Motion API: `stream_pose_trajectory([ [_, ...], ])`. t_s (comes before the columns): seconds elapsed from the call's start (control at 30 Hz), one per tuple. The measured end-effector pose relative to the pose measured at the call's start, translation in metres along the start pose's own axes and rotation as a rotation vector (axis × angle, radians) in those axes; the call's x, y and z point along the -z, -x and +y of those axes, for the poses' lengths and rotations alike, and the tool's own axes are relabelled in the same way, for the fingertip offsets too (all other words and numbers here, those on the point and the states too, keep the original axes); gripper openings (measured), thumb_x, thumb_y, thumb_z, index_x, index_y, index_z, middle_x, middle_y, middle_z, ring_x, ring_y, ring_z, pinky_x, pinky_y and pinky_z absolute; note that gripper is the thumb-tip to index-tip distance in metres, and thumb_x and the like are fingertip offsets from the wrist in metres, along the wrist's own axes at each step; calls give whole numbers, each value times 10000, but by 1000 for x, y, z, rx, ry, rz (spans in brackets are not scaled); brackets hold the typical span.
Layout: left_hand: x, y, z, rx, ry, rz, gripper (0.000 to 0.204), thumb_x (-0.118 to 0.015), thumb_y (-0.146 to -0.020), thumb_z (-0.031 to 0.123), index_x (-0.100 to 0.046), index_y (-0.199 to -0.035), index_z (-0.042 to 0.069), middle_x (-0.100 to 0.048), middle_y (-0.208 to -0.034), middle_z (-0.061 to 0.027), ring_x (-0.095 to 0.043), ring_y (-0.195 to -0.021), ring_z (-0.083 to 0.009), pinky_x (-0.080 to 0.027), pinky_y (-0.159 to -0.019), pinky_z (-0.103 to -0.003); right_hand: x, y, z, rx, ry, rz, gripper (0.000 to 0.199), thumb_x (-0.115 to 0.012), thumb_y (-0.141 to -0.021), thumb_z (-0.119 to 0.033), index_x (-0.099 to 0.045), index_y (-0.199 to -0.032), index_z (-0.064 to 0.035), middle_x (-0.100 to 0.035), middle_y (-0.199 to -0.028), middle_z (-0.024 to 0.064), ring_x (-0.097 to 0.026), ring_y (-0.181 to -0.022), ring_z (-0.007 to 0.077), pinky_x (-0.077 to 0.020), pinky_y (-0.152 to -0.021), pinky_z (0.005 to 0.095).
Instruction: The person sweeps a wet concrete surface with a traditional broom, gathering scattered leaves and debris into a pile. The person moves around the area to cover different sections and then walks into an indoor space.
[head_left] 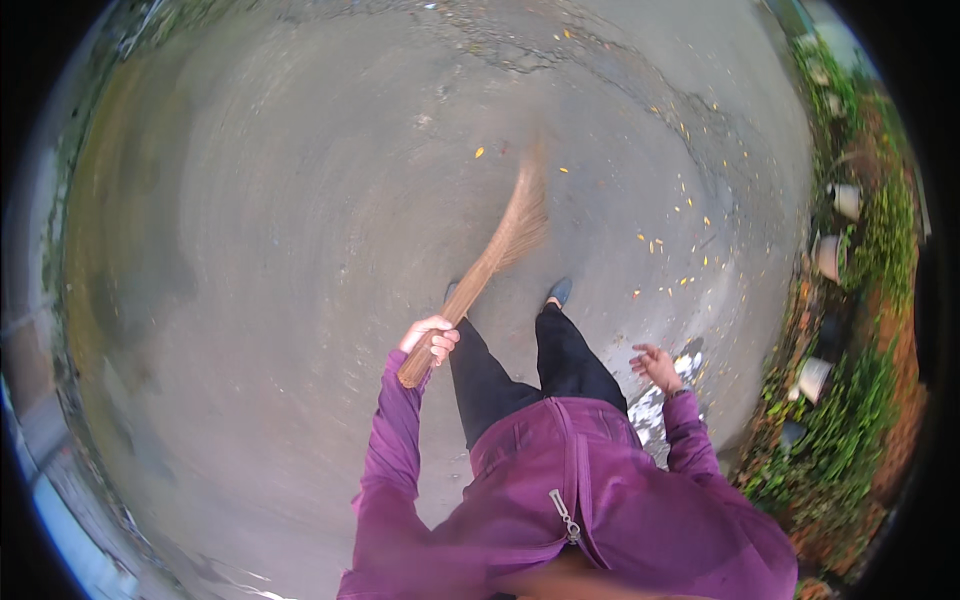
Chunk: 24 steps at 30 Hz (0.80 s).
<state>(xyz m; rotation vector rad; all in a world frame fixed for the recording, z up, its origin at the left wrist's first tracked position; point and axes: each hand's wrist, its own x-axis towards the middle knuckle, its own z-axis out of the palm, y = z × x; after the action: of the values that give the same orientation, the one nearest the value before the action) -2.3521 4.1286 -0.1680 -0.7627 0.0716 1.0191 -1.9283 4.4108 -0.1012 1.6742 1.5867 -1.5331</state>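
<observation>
My left hand (430, 339) is wrapped round the thick end of a brown straw broom (492, 262). The broom slants up and to the right across the concrete ground (300, 260), its bristles fanning out and blurring at the far tip. Near that tip lie a few yellow leaves (479, 152). Out to the right of my body, my right hand (657, 367) hangs with its fingers apart and holds nothing. Both arms are in purple sleeves. My feet in dark shoes (560, 291) stand just short of the broom's bristles.
Scattered yellow leaves (655, 245) lie on the ground to the right. Along the right edge runs a strip of green plants (840, 440) with several pots (828, 257). A wet, shiny patch (652, 418) is beside my right hand. Cracks (640, 85) cross the far ground.
</observation>
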Motion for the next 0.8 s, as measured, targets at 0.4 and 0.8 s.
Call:
stream_pose_trajectory([
  [0.4, -69, -130, 102, -696, -672, 979, 95, -502, -686, 129, -434, -658, 68, -450, -551, -33, -448, -450, -176, -422, -440, -332, 101, -8, 159, -93, -452, 165, 364, -404, -769, -114, -502, -1110, -33, -621, -851, 108, -577, -656, 133, -459, -591, 254],
  [0.8, -43, -567, -123, -125, -1524, 896, 658, -537, -663, -16, -184, -1214, 52, -514, -811, -149, -522, -464, -188, -453, -383, -315, 110, 78, 342, -700, -738, 208, 337, -416, -800, -135, -492, -1121, -65, -616, -829, 93, -578, -624, 147, -470, -553, 283],
])
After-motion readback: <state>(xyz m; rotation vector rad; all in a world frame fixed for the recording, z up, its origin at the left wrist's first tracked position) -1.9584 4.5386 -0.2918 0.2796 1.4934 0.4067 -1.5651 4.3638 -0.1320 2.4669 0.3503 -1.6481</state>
